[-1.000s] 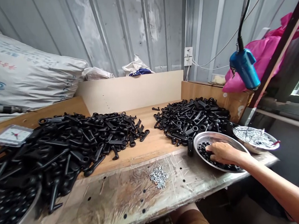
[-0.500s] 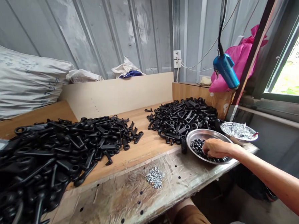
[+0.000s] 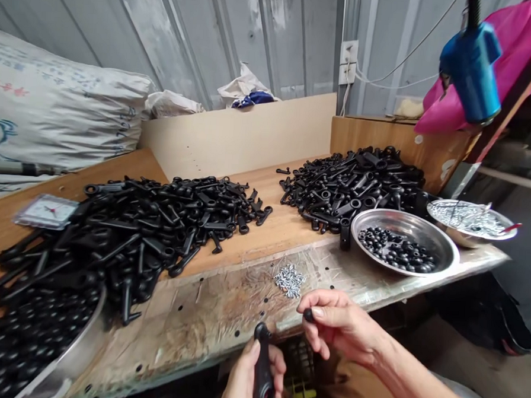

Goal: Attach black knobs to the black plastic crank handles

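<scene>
My left hand (image 3: 242,379) grips a black crank handle (image 3: 264,371) upright at the front edge of the bench, its narrow end pointing up. To its right, my right hand (image 3: 337,321) pinches a small black knob (image 3: 308,314) between thumb and fingers, apart from the crank handle. Just beyond my hands lies a small heap of silver screws or pins (image 3: 290,280). A round metal bowl (image 3: 450,256) at the right holds more black knobs (image 3: 405,249).
Piles of black crank handles lie left (image 3: 157,223) and right (image 3: 359,186). A basin (image 3: 84,344) of black balls stands front left. Beyond the knob bowl is a bowl of silver pins (image 3: 469,218). A blue power screwdriver (image 3: 470,73) hangs at the upper right.
My right hand has left the metal bowl and come back to the bench front with a knob. My left hand has come into view holding a crank handle. The view has shifted left.
</scene>
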The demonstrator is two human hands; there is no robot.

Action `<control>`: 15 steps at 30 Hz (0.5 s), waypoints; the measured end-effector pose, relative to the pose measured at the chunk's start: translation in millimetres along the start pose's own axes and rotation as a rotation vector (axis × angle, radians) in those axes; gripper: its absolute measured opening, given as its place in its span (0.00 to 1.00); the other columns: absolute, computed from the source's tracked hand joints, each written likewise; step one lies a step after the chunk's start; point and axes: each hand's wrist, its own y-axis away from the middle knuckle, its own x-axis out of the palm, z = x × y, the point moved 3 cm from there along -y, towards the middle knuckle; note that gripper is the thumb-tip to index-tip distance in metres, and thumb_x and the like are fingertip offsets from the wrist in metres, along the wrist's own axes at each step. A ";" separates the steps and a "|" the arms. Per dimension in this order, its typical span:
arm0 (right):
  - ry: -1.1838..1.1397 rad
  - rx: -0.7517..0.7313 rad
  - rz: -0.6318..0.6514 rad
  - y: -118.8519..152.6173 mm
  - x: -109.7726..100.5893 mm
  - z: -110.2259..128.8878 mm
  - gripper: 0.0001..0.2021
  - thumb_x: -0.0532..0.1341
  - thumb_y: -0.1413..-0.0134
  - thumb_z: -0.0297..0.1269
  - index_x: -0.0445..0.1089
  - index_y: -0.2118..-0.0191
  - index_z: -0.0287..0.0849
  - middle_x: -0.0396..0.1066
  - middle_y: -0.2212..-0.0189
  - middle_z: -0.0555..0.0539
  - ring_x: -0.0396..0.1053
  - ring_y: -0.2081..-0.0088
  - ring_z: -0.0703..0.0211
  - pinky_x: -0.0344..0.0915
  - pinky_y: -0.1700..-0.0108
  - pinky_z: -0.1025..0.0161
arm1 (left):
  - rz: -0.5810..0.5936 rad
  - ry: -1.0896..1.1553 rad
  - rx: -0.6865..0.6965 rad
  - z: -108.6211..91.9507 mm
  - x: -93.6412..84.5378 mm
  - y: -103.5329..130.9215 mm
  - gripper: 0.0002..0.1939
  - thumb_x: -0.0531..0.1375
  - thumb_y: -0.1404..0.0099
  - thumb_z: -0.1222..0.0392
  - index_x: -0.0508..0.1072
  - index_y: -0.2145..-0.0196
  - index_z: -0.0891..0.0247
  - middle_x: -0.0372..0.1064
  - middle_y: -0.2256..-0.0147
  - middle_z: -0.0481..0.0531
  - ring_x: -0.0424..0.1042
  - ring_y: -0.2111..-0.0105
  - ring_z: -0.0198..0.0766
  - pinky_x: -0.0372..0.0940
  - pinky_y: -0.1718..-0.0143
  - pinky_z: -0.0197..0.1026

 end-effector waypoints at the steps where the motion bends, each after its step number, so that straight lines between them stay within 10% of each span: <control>1: -0.110 -0.001 0.002 -2.9 0.7 -11.4 0.15 0.69 0.56 0.40 0.71 0.65 0.35 0.68 0.81 0.50 0.66 0.82 0.65 0.61 0.84 0.73 | -0.022 0.041 0.029 -3.0 5.4 1.3 0.27 0.62 0.48 0.41 0.72 0.60 0.66 0.68 0.80 0.47 0.62 0.83 0.32 0.56 0.83 0.34; 15: -0.405 -0.022 -0.031 4.0 -3.2 -44.1 0.12 0.69 0.56 0.35 0.74 0.66 0.32 0.70 0.81 0.47 0.67 0.82 0.66 0.64 0.84 0.75 | 0.042 0.056 0.063 -3.4 38.3 12.5 0.20 0.71 0.54 0.49 0.77 0.65 0.61 0.67 0.82 0.45 0.62 0.87 0.25 0.54 0.86 0.27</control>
